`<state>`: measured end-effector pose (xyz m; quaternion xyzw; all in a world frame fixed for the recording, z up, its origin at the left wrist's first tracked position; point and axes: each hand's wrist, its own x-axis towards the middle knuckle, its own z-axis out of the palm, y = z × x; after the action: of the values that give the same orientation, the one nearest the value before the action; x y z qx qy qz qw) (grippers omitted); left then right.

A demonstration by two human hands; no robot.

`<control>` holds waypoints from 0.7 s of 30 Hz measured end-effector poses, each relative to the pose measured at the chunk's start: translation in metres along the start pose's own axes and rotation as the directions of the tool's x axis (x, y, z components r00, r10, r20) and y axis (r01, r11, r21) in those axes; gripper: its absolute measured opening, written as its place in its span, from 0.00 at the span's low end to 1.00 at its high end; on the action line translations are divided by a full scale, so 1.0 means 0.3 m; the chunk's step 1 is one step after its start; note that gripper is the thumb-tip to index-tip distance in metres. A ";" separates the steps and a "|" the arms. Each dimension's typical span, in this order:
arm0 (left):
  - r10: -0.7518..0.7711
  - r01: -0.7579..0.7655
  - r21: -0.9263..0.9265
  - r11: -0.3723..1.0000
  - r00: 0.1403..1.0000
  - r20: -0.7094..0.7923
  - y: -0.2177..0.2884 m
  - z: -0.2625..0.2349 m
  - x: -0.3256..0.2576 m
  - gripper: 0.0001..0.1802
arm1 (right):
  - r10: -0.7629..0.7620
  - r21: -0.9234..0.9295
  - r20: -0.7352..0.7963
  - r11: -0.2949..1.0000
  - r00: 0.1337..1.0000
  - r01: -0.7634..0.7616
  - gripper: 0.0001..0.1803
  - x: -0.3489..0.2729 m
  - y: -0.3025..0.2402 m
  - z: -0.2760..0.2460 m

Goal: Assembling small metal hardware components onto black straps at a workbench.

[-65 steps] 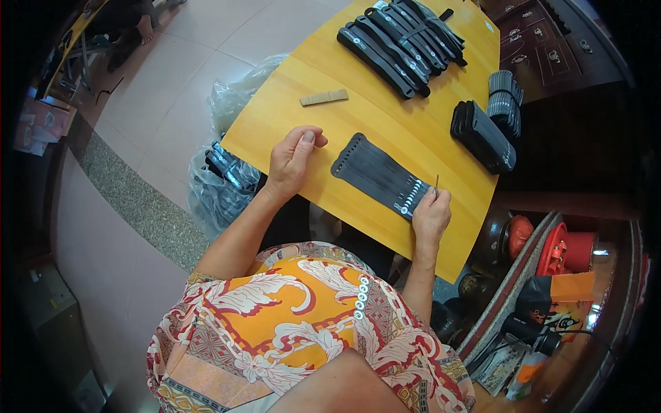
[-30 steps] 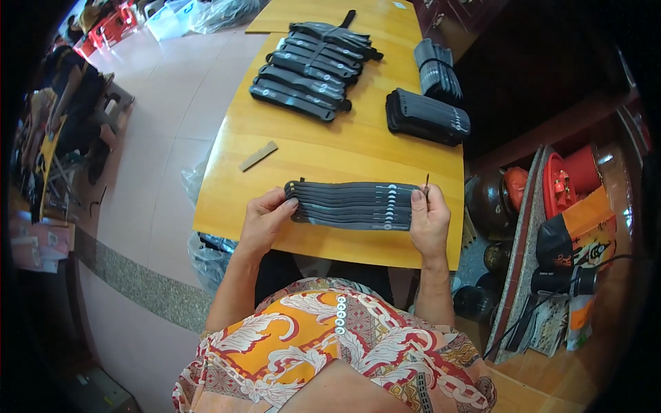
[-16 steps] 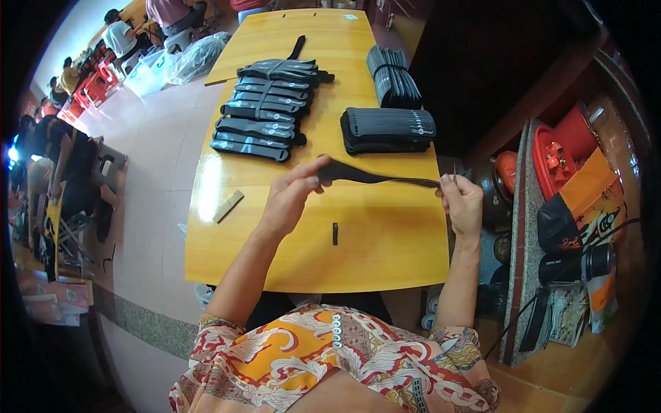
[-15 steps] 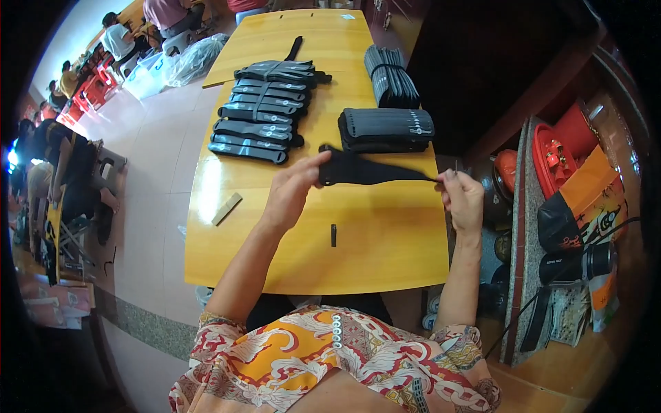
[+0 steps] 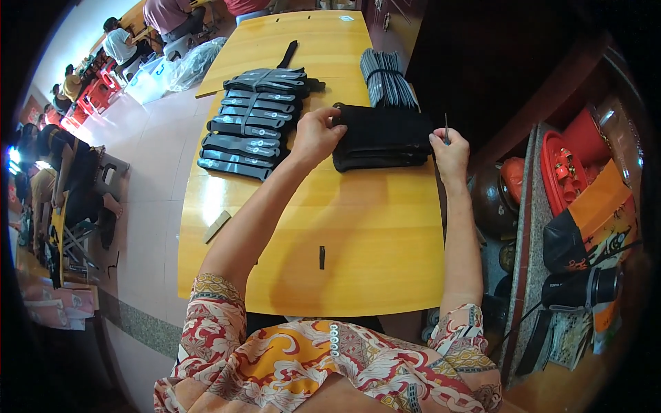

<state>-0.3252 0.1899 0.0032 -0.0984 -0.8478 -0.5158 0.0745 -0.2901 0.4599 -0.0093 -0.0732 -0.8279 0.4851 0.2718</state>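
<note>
A black fabric strap (image 5: 385, 127) lies spread, dark side up, over a stack of like straps (image 5: 382, 162) on the yellow table. My left hand (image 5: 318, 138) pinches its left end between thumb and fingers. At the other end, my right hand (image 5: 452, 160) is closed, with a thin pointed metal tool (image 5: 446, 122) sticking up from its fingers. Those fingers are by the strap's right edge; whether they also grip it I cannot tell. Left of the stack lie tied bundles of grey-faced straps (image 5: 241, 144) in a row.
Behind the stack stands another tied strap bundle (image 5: 387, 79). A small wooden block (image 5: 217, 227) and a short black piece (image 5: 321, 257) lie on the table (image 5: 372, 275). A stone-edged shelf (image 5: 527, 275) with a red tray (image 5: 551, 165) is at the right. People sit working at far left.
Both hands have moved away from me, carrying the strap from above the bare table onto the stack. The strap now lies flatter and covers the stack's grey top.
</note>
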 end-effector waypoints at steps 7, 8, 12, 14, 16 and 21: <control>0.011 -0.012 0.132 0.991 1.000 0.006 0.013 0.005 -0.011 0.17 | 0.013 -0.033 -0.021 0.999 1.000 -0.013 0.07 0.000 0.044 0.020; 0.004 -0.005 0.138 0.990 1.000 0.007 0.013 0.005 -0.005 0.18 | 0.014 -0.031 -0.020 0.999 1.000 -0.015 0.07 0.005 0.047 0.025; 0.020 -0.016 0.209 0.978 1.000 -0.019 0.026 0.022 -0.013 0.19 | 0.024 -0.044 -0.034 0.999 0.999 -0.025 0.08 0.007 0.060 0.023; -0.003 0.004 0.205 0.979 1.000 -0.007 0.035 0.017 -0.021 0.20 | 0.018 -0.058 -0.036 0.998 0.999 -0.020 0.08 0.003 0.058 0.028; -0.029 0.028 0.203 0.979 1.000 0.001 0.028 0.012 -0.026 0.21 | 0.069 -0.059 -0.048 0.996 0.996 -0.072 0.11 0.001 0.058 0.038; -0.005 0.005 0.222 0.975 1.000 -0.001 0.001 0.021 -0.030 0.20 | 0.153 -0.044 0.014 0.987 0.988 -0.153 0.13 0.009 0.099 0.041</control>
<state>-0.3165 0.1948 -0.0016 -0.0872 -0.9004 -0.4179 0.0838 -0.3030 0.4670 -0.0380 -0.1382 -0.8325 0.4872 0.2249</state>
